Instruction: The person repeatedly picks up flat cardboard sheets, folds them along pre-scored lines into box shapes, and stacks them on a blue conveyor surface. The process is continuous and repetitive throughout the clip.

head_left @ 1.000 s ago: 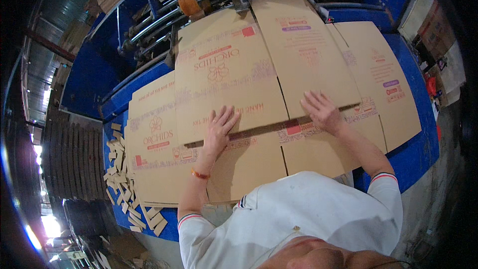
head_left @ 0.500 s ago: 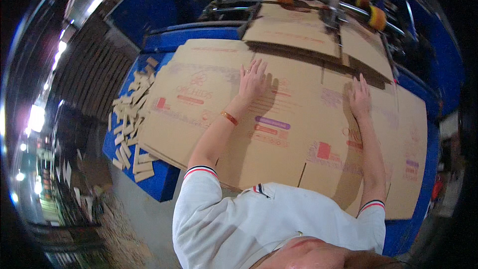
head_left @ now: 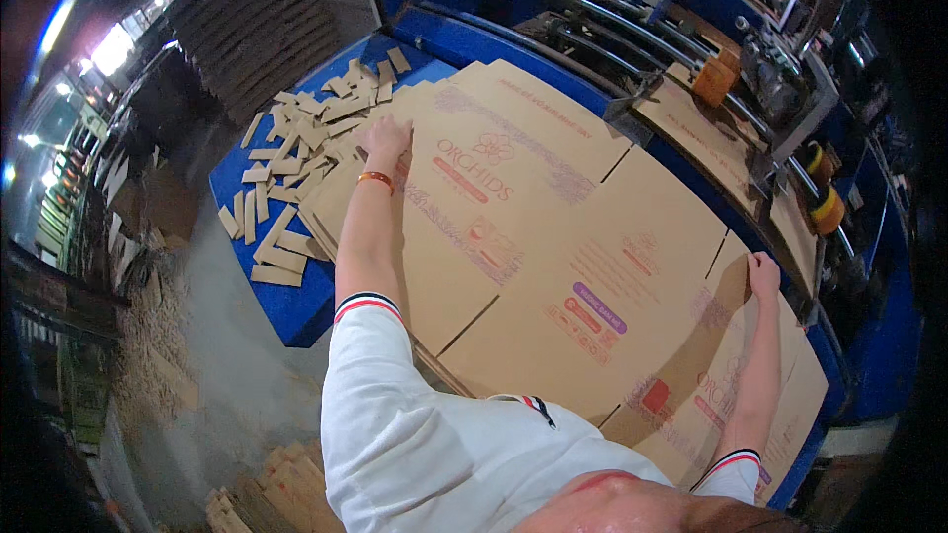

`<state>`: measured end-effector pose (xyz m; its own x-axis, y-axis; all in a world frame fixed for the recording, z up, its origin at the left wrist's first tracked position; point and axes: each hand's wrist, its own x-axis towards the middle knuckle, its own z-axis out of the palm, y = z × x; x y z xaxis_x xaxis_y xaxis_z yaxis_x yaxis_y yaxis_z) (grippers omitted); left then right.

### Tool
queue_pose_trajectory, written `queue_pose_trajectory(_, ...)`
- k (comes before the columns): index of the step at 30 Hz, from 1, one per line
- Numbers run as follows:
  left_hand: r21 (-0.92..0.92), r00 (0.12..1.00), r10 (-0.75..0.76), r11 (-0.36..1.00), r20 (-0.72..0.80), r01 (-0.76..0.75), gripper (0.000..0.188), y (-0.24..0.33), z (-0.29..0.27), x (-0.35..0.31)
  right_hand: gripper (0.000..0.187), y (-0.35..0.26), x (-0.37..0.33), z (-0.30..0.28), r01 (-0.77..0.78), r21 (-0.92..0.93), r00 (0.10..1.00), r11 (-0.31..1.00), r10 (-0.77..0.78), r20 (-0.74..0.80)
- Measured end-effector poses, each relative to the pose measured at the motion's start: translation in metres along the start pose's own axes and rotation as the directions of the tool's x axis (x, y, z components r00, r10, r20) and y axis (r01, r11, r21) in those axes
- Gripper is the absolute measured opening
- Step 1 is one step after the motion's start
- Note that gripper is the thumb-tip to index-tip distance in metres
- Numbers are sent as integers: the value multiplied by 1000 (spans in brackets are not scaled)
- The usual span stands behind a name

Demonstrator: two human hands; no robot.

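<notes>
A large flat brown cardboard sheet [head_left: 533,286], slotted and printed in red and purple, lies on top of a stack of like sheets in front of me. My left hand [head_left: 387,138], with an orange bracelet at its wrist, is closed at the sheet's left edge, its fingertips partly hidden. At the far right edge my right hand [head_left: 763,276] is closed with its fingers bent together on the board. Beyond the stack, another cardboard sheet [head_left: 703,128] sits under the rollers of a machine.
A blue table [head_left: 301,321] carries the stack, with many cardboard offcuts [head_left: 296,153] piled at its left. Metal shafts with orange rollers [head_left: 715,81] run along the blue machine at the far right. More cardboard [head_left: 281,489] lies low on the floor side.
Both hands were flat and spread on the cardboard; now they are closed at its edges, the left farther left. The view has turned left, and the sheet under the rollers has moved deeper in.
</notes>
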<state>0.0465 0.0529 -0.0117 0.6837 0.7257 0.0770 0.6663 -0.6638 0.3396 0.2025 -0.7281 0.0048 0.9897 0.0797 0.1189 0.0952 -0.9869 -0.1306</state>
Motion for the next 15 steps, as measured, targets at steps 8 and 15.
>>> queue_pose_trajectory(8,-176,985,-127,979,-118,105,73,-27,-45,51,39,21,24,-143,43,121,957,992,-6,-290)
queue_pose_trajectory(15,-771,997,-69,632,44,78,105,-31,-142,62,36,16,-74,-349,69,-513,481,856,-479,-734)
